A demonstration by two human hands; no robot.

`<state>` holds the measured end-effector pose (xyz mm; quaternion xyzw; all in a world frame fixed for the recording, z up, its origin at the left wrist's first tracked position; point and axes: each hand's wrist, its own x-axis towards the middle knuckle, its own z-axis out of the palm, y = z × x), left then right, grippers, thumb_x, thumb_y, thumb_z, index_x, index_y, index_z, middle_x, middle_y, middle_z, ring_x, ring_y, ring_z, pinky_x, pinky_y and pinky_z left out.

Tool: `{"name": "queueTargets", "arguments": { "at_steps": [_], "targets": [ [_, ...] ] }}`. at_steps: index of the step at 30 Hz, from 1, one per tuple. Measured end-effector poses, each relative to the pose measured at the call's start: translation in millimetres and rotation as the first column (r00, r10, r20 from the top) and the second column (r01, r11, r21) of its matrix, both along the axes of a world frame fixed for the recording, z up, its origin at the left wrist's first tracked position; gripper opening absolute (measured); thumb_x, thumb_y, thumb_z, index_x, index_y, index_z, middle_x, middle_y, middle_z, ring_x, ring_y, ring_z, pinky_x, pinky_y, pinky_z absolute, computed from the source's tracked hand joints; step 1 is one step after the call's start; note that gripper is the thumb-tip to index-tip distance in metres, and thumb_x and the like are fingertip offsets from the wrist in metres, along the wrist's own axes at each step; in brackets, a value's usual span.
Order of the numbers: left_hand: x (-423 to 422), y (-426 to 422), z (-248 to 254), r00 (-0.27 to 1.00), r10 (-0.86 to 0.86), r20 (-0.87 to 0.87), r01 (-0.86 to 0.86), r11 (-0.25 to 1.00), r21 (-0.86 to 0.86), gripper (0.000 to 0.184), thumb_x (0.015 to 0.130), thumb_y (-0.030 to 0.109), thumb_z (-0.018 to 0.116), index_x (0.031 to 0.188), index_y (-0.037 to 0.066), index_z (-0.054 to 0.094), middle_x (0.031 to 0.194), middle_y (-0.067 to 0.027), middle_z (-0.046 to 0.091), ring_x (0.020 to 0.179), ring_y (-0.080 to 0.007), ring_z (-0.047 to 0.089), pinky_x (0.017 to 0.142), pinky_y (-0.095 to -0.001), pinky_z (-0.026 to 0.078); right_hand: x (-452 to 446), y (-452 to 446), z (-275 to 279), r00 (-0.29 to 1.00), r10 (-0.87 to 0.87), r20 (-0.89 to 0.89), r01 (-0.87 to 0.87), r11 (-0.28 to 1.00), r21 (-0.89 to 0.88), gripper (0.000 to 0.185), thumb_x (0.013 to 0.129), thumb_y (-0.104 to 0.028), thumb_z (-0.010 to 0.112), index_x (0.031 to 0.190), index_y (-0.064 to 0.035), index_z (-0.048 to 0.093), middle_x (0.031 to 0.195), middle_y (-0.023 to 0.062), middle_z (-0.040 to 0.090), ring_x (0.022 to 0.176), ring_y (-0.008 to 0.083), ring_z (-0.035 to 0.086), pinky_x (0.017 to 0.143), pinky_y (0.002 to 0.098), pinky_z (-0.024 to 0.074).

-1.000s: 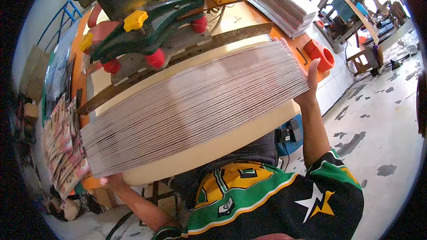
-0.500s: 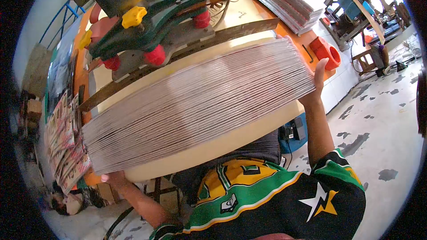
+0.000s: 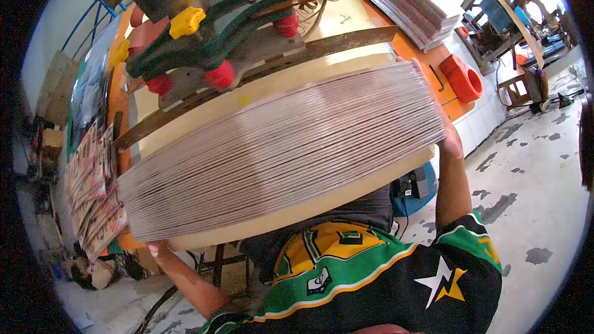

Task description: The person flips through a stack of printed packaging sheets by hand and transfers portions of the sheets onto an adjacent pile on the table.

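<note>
Across the middle of the head view, a long stack of thin sheets (image 3: 278, 151) is lying over a cream board (image 3: 322, 210), its many edges facing up. The person's 2 hands are bracing opposite ends, presumably so that the loose layers are staying squared together. The right hand (image 3: 453, 140) is pressing against the right end, with its fingers mostly hidden, so whether they are spread or curled cannot be told. The left hand (image 3: 158, 250) is reaching to the near left corner, showing mainly a fingertip; its grip cannot be told either. Behind the stack, a metal bar (image 3: 260, 73) is running lengthwise, seemingly serving as a straight stop, while a green clamp frame (image 3: 247, 28) is hanging above it. An orange ring (image 3: 461, 79) and a black hex key (image 3: 437, 79) are sitting beyond the right end, probably for keeping the work area free.
</note>
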<state>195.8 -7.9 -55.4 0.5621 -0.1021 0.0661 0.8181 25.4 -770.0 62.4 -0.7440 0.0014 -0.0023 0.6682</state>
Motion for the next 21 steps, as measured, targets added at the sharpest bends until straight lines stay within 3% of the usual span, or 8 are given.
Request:
{"name": "queueTargets", "arguments": {
  "at_steps": [3,7,8,11,12,14,18,21],
  "targets": [
    [5.8,11.8,0.8,1.000,0.002,-0.004,-0.001,1.000,0.025,0.097,0.075,0.067,0.071,0.142,0.003,0.039,0.140,-0.0137,0.048,0.127,-0.0315,0.048,0.107,-0.0493,0.040,-5.4,-18.8,-12.1,0.983,0.114,-0.141,-0.136,0.978,-0.160,0.142,0.044,-0.055,0.087,0.152,0.0025,0.015,0.148,0.0200,0.037,0.135,0.0259,0.037,0.111,0.0412,0.0334],
    [17.4,26.4,0.1,1.000,-0.011,-0.011,0.011,0.999,0.051,0.097,0.076,0.067,0.070,0.142,0.004,0.039,0.140,-0.0137,0.048,0.127,-0.0315,0.048,0.107,-0.0492,0.040,-2.8,-33.0,-19.1,0.957,0.191,-0.217,-0.236,0.950,-0.205,0.150,0.036,-0.044,0.100,0.151,0.0021,0.015,0.144,0.0199,0.043,0.131,0.0246,0.043,0.109,0.0409,0.0378],
    [19.7,28.8,-1.8,1.000,-0.017,-0.012,0.018,0.998,0.055,0.097,0.076,0.067,0.070,0.142,0.004,0.039,0.140,-0.0137,0.048,0.126,-0.0315,0.048,0.107,-0.0491,0.040,-3.8,-23.4,-14.8,0.966,0.059,-0.250,-0.103,0.981,-0.166,0.147,0.037,-0.043,0.100,0.150,0.0025,0.019,0.138,0.0171,0.048,0.125,0.0234,0.047,0.105,0.0403,0.0411],
    [27.3,35.3,-11.4,0.999,-0.038,-0.018,0.040,0.997,0.062,0.097,0.076,0.068,0.070,0.142,0.004,0.039,0.140,-0.0137,0.048,0.126,-0.0316,0.048,0.107,-0.0491,0.040,-3.1,-27.4,-46.3,0.998,-0.058,-0.017,0.054,0.980,-0.189,0.143,0.037,-0.041,0.101,0.148,0.0029,0.023,0.130,0.0123,0.056,0.118,0.0203,0.052,0.098,0.0387,0.0471],
    [29.3,37.6,-16.2,0.999,-0.044,-0.023,0.045,0.997,0.060,0.097,0.076,0.068,0.070,0.142,0.004,0.039,0.140,-0.0137,0.048,0.126,-0.0316,0.048,0.107,-0.0491,0.040,-0.9,-26.2,-51.4,0.993,-0.115,-0.019,0.108,0.969,-0.222,0.142,0.036,-0.042,0.101,0.147,0.0030,0.025,0.130,0.0120,0.056,0.118,0.0205,0.052,0.098,0.0385,0.0469],
    [34.5,40.5,-27.9,0.997,-0.067,-0.029,0.069,0.996,0.060,0.097,0.076,0.068,0.070,0.142,0.004,0.039,0.140,-0.0137,0.048,0.126,-0.0316,0.048,0.107,-0.0490,0.040,6.3,-25.2,-60.0,0.987,-0.157,-0.014,0.149,0.957,-0.251,0.140,0.036,-0.042,0.101,0.147,0.0032,0.027,0.130,0.0118,0.055,0.118,0.0206,0.052,0.097,0.0382,0.0468],
    [41.5,47.2,-52.8,0.992,-0.120,-0.037,0.122,0.991,0.059,0.097,0.076,0.068,0.069,0.142,0.004,0.039,0.140,-0.0137,0.048,0.126,-0.0316,0.048,0.106,-0.0489,0.040,23.1,-37.1,-79.3,0.987,-0.163,0.009,0.162,0.976,-0.145,0.124,0.040,-0.040,0.100,0.140,0.0038,0.039,0.127,0.0105,0.056,0.115,0.0242,0.053,0.097,0.0388,0.0457],
    [48.3,59.2,-73.7,0.988,-0.152,-0.033,0.154,0.986,0.061,0.097,0.076,0.068,0.069,0.142,0.004,0.039,0.140,-0.0138,0.048,0.126,-0.0317,0.049,0.106,-0.0489,0.040,26.0,-37.7,-83.0,0.986,-0.160,0.045,0.164,0.977,-0.132,0.112,0.048,-0.039,0.094,0.138,0.0027,0.042,0.127,0.0106,0.057,0.115,0.0250,0.054,0.097,0.0391,0.0465]
  ]
}}
